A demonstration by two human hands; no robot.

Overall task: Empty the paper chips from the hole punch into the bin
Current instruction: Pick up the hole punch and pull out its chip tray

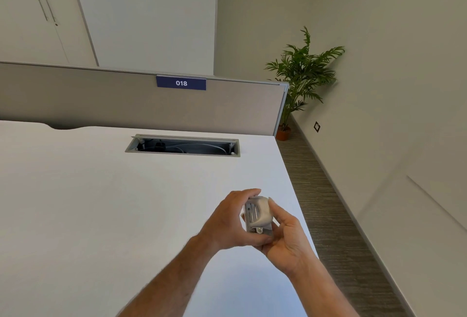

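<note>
A small grey hole punch (257,213) is held between both hands above the right part of the white desk (101,203). My left hand (227,220) wraps its left side, fingers curled over the top. My right hand (285,236) grips its right side and underside, thumb on the rounded top. The punch is tilted so one end faces me. No bin and no paper chips are in view.
An open cable tray (182,147) is cut into the desk near the back. Behind it stands a grey partition (101,99) with a blue 018 label (181,83). A potted plant (300,76) stands on the striped floor (336,215) to the right of the desk edge.
</note>
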